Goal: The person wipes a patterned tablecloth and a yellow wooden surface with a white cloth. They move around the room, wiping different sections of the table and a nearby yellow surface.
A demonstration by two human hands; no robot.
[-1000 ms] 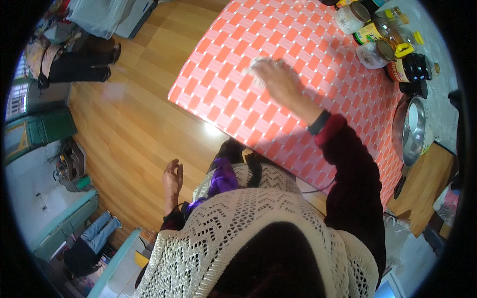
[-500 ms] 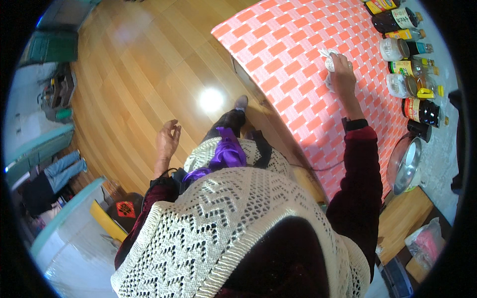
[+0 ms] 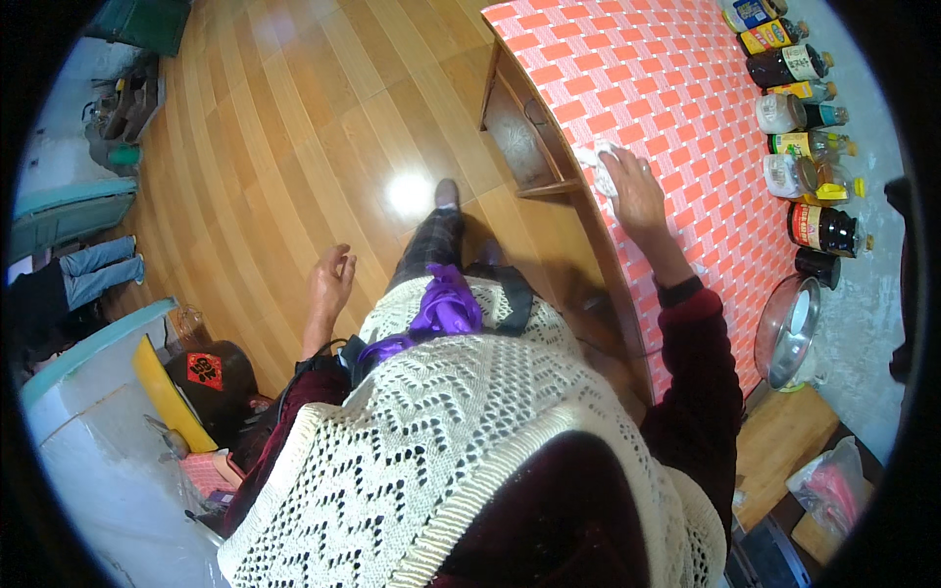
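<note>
My right hand (image 3: 637,186) presses a white cloth (image 3: 600,162) flat onto the table's red-and-white checked cover (image 3: 667,88), close to the table's near edge. Only the cloth's left part shows from under the fingers. My left hand (image 3: 331,281) hangs free at my side over the wooden floor, fingers loosely curled and holding nothing. A dark red sleeve and a dark wristband cover my right arm. A cream knitted shawl and a purple cloth at my front fill the lower middle of the view.
Several bottles and jars (image 3: 799,118) line the table's far edge by the wall. A metal pot with a lid (image 3: 789,328) sits past my right arm, with a wooden board (image 3: 784,441) beside it. Wooden floor (image 3: 294,147) stretches left; bins and clutter (image 3: 186,392) stand at lower left.
My right hand has drawn the cloth across the checked cover toward the table's near edge. The view has swung left, showing more floor. My left hand stays hanging at my side.
</note>
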